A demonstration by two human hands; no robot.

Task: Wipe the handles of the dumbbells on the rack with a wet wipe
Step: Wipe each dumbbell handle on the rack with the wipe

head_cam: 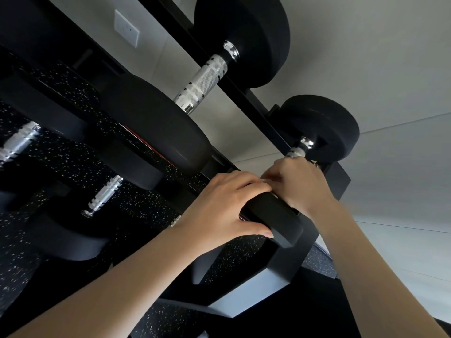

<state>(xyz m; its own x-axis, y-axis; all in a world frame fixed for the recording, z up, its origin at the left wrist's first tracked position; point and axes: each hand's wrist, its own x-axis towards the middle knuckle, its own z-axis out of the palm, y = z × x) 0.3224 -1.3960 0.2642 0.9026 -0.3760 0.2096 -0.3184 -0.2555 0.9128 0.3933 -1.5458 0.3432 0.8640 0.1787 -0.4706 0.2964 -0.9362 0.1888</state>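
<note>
Wipe (264, 178) inside right grip (302, 186), round handle (295, 152) (mostly hidden)

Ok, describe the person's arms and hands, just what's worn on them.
The left hand and right hand are ungloved, with no ring, watch or bracelet visible. No sleeve shows anywhere up to the frame's edge.

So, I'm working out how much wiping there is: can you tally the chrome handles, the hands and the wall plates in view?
Handles: 4 (top, right, far left, lower middle)
Hands: 2 (left hand, right hand)
Wall plate: 1
Total: 7
</note>
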